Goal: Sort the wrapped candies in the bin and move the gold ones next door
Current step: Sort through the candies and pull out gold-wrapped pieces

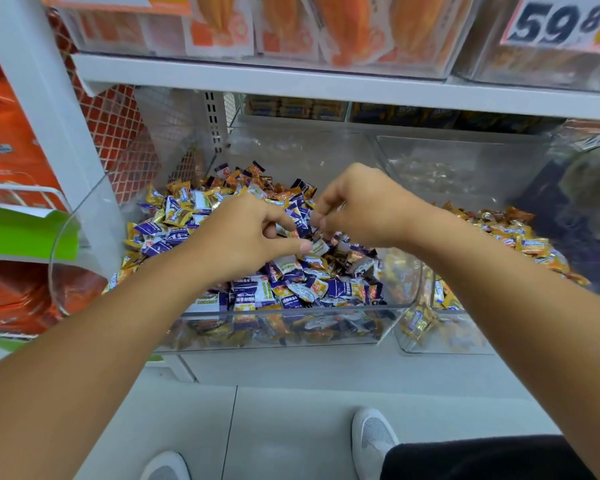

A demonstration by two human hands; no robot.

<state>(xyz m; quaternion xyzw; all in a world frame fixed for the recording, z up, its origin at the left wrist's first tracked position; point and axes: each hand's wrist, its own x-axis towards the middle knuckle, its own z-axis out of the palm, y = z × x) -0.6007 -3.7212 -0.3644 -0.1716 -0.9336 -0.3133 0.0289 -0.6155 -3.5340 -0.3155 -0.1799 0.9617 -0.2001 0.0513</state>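
Hovering together over the middle of the mixed bin (284,327), both hands work the pile of wrapped candies (291,285) — purple-and-white ones mixed with gold. Left hand (253,233) has fingers curled, thumb stretched out right with its tip touching a pale wrapper; whether it actually pinches a candy, cannot tell. Right hand (352,206) is curled too, fingertips bunched down at a purple candy (303,225) between the two hands; looks like a pinch, but what is held is too small to confirm.

Key relation: the neighbouring bin (430,337) sits to the right, touching or just beside the mixed bin, already holding gold candies (499,226). Right hand is the nearer one to it; its forearm already crosses above that bin's near corner. So a transfer likely goes rightward, short sweep, by the right hand.

Gold candies left to sort (180,216) lie mostly at the pile's far-left part, beyond and left of the left hand — that hand is nearer to them. Long axes of wrappers point every way, no common direction. Judged: sorting partway, plenty gold remains.
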